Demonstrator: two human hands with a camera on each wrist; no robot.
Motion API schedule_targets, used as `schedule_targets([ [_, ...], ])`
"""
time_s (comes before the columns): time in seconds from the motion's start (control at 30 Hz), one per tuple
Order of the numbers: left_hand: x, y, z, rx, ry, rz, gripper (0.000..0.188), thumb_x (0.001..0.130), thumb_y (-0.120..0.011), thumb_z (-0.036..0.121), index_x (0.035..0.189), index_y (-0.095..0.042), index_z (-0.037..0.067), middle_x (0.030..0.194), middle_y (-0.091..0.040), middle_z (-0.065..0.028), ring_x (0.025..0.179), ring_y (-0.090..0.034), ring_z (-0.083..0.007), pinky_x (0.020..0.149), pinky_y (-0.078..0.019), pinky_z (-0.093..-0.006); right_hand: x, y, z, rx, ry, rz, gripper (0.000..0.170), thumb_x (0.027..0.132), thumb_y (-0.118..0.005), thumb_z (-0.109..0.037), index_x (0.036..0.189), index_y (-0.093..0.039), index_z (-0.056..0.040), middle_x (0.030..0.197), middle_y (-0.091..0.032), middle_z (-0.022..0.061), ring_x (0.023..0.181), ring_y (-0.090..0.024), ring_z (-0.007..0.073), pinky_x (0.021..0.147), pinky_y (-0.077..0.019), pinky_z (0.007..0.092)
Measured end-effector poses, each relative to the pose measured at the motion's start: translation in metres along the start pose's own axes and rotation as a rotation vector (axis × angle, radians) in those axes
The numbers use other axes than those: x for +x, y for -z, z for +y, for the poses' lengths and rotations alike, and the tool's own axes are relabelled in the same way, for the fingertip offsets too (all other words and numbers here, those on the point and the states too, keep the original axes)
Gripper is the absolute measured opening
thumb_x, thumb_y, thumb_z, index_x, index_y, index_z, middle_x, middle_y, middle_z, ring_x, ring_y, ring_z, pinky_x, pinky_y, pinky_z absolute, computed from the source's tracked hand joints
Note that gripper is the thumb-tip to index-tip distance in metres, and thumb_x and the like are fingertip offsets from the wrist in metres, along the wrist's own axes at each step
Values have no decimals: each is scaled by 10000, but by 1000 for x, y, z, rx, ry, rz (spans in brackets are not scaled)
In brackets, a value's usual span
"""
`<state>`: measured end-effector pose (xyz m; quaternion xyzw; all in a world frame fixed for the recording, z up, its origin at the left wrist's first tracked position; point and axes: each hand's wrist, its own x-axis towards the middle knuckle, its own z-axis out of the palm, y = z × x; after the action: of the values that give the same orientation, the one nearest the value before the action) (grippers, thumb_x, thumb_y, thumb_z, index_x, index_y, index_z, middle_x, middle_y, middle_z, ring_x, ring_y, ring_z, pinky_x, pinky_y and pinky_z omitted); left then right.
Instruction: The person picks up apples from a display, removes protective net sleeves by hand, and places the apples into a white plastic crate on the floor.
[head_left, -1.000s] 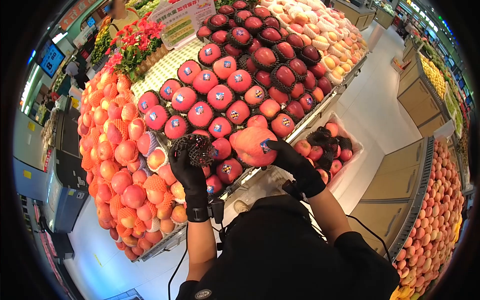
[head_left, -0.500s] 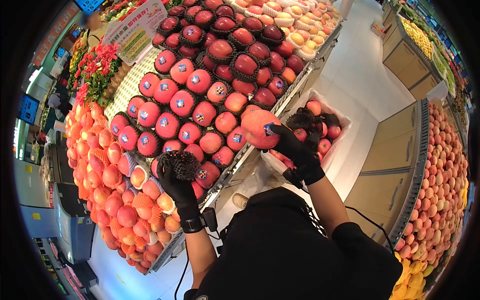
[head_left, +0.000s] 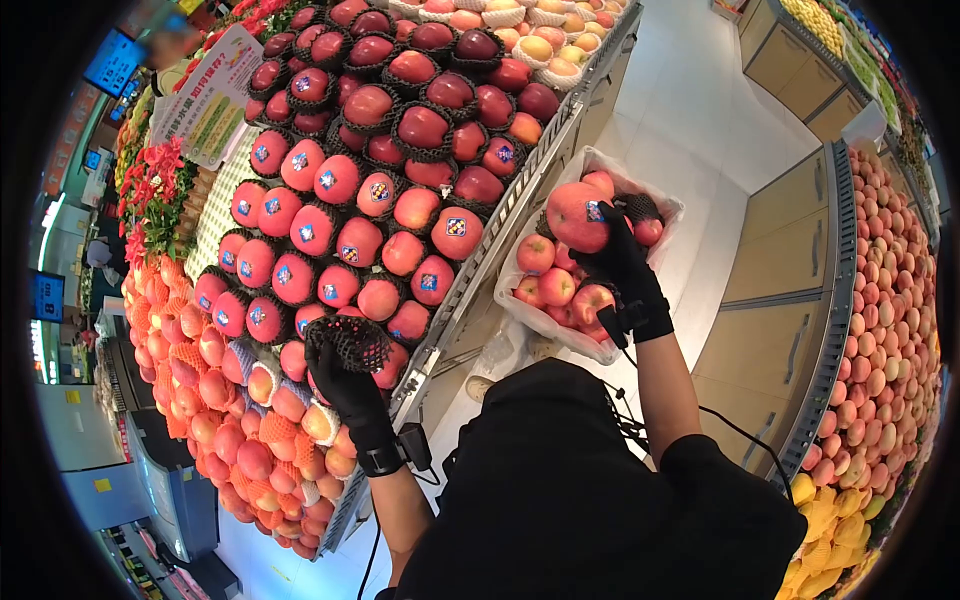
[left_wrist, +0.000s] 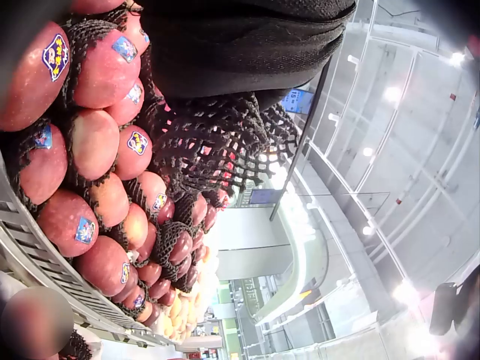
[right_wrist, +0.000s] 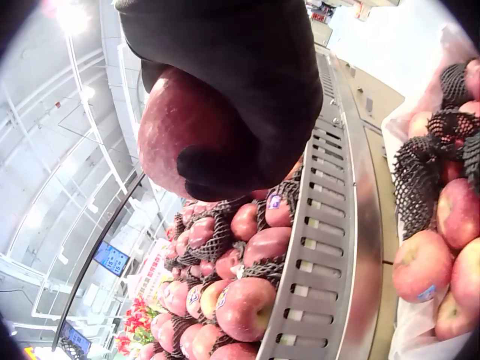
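My black-gloved right hand [head_left: 622, 265] grips a large red apple [head_left: 577, 218] with a blue sticker. In the head view the apple overlaps a crate of apples lined with clear plastic [head_left: 528, 318]. The right wrist view shows gloved fingers curled round the apple [right_wrist: 172, 124], higher than the display's slotted metal edge. My left hand [head_left: 348, 398], also gloved, holds a black foam net sleeve [head_left: 362, 342] over the near corner of the stickered apples [head_left: 292, 278]. In the left wrist view the net [left_wrist: 217, 146] hangs from the hand with no fruit visible in it.
Apples in orange foam nets [head_left: 255, 460] fill the display's left part. Darker apples in black nets [head_left: 410, 68] sit farther back. A slotted metal rail [head_left: 470, 265] borders the display. To the right stands a peach counter [head_left: 870, 330] over wooden cabinets [head_left: 765, 345].
My right hand has carried the apple rightward from the display's edge to over the crate. The left hand still holds the net. The head view has shifted, so the display appears further left.
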<state>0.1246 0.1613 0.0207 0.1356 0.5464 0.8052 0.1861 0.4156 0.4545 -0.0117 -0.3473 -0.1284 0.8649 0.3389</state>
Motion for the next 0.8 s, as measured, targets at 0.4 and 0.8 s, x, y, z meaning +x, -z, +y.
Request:
schedule_targets([
  [0.4,-22,-32,-20,605,-103,-93,340,950,-414,56,1259,-495,-61,1244,-532,-121,1087,-560,-220,920,-499,-331,27,96,-28,5,23,-41,582,862,-612,-451,1279,-457,-77,1157,-541,127,1040,-562,290,865,-500,442],
  [0.8,-28,-35,-52,525,-22,-73,373,964,-415,153,1297,-477,-5,1255,-526,-109,1086,-559,-231,960,-465,-351,60,188,-27,-41,26,141,613,823,-673,-429,1300,-470,-102,1182,-559,93,1040,-588,257,838,-542,427],
])
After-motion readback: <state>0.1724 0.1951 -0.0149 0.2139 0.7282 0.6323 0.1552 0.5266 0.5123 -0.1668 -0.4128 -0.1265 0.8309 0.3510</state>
